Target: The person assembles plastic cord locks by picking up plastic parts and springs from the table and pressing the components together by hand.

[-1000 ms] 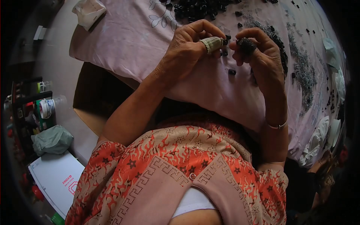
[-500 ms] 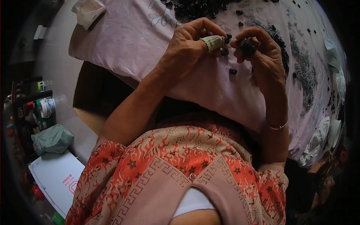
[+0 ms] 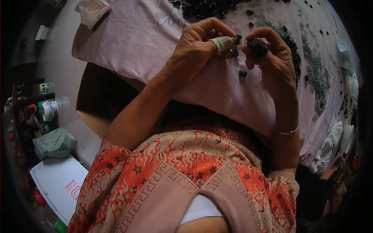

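Over the pale pink cloth (image 3: 202, 85), my left hand (image 3: 196, 46) pinches a small black plastic piece (image 3: 236, 40) between thumb and forefinger. A ribbed, pale finger cover (image 3: 222, 44) wraps its thumb. Just right of it, my right hand (image 3: 276, 58) is curled with its fingertips together, facing the black piece across a small gap. Dark, rough wrapping (image 3: 257, 47) covers the right thumb. I cannot tell what the right fingertips hold. Another black piece (image 3: 234, 53) is close under the left fingertips, and one more (image 3: 243, 73) lies on the cloth below the hands.
A heap of black pieces (image 3: 206, 8) lies beyond my hands. Small metal springs (image 3: 318, 77) are scattered to the right, beside more black pieces (image 3: 294, 58). At the cloth's far left corner is a white container (image 3: 91, 12). A white box (image 3: 60, 186) stands lower left under a grey-green bag (image 3: 55, 143).
Both hands keep nearly the same pose. The right fingertips have drawn slightly away from the left hand's black piece; the whole view has shifted a little.
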`<state>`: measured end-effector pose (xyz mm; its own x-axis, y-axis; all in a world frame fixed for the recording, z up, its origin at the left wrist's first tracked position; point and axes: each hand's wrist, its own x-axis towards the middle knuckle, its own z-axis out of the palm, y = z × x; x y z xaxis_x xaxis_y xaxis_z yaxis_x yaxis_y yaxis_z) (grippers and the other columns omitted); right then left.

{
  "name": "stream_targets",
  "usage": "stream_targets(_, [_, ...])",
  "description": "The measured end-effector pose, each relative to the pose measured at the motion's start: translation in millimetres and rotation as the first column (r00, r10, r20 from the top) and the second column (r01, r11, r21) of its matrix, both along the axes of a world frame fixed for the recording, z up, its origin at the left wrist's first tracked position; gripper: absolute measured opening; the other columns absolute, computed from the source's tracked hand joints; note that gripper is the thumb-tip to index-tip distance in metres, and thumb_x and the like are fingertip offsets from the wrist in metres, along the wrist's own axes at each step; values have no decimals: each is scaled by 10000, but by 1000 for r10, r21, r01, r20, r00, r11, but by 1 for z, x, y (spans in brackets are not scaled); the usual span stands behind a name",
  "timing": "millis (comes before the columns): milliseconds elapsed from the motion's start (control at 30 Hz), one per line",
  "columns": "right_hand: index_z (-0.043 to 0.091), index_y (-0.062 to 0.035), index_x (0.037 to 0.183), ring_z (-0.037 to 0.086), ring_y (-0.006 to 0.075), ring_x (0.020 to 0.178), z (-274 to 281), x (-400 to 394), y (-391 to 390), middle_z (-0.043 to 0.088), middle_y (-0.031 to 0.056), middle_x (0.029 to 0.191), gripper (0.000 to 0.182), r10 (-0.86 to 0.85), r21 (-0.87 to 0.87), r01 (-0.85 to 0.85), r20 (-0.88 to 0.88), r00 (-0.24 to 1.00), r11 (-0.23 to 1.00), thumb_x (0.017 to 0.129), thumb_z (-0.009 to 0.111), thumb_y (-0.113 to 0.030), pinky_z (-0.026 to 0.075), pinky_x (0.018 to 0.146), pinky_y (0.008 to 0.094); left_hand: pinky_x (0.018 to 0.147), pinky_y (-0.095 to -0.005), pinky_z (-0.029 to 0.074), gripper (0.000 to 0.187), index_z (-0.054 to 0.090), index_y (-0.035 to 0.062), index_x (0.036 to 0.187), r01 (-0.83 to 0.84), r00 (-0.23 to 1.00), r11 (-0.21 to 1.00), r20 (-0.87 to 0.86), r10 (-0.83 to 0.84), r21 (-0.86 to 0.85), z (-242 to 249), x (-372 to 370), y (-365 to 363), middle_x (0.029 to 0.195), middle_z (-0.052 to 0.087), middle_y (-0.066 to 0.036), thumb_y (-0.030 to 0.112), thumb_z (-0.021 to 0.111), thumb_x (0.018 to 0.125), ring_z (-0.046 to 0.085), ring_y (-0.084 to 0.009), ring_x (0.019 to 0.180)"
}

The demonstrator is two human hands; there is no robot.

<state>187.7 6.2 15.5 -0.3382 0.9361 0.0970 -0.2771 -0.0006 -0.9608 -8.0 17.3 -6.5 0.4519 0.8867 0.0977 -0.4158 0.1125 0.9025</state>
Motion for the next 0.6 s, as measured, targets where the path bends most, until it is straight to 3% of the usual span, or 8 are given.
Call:
stream_targets(100, [590, -48, 996, 506, 43, 639, -2, -2, 0, 619, 28, 803, 121, 3, 78, -5, 26, 1000, 997, 901, 560, -116, 435, 594, 185, 720, -196, 473, 146, 572, 9, 1027, -12, 1000, 1000, -12, 12, -5, 1, 1, -1, 917, 619, -63, 48, 546, 889, 568, -76, 787])
stream_targets(200, [591, -48, 986, 490, 42, 649, -2, -3, -1, 598, 20, 806, 120, 21, 37, -22, 36, 999, 999, 895, 580, -125, 425, 597, 184, 688, -204, 463, 116, 591, 7, 971, -55, 998, 998, -8, 55, -17, 4, 7, -5, 862, 617, -56, 29, 552, 864, 556, -77, 748])
stream_targets(233, [591, -48, 986, 490, 42, 649, -2, -4, -1, 598, 20, 806, 120, 22, 36, -23, 35, 999, 999, 895, 580, -125, 425, 597, 184, 660, -213, 456, 94, 610, 3, 914, -98, 995, 995, 3, 98, -26, 5, 8, -5, 807, 616, -49, 6, 556, 837, 548, -81, 709])
stream_targets(400, [595, -51, 992, 517, 39, 673, -3, -5, -1, 600, 13, 819, 137, 21, 35, -18, -66, 998, 999, 882, 606, -133, 440, 597, 183, 655, -215, 458, 94, 615, 1, 904, -94, 996, 996, -13, 94, 2, 6, 9, -5, 796, 618, -50, -1, 555, 833, 550, -83, 705])
stream_targets(600, [596, -55, 992, 547, 36, 716, -6, -4, 1, 603, 8, 827, 149, 15, 7, -15, -38, 999, 1000, 868, 626, -131, 463, 613, 168, 657, -216, 466, 100, 614, -6, 903, -101, 995, 995, -10, 101, 7, 5, 8, -5, 806, 627, -59, -12, 548, 828, 558, -85, 705])
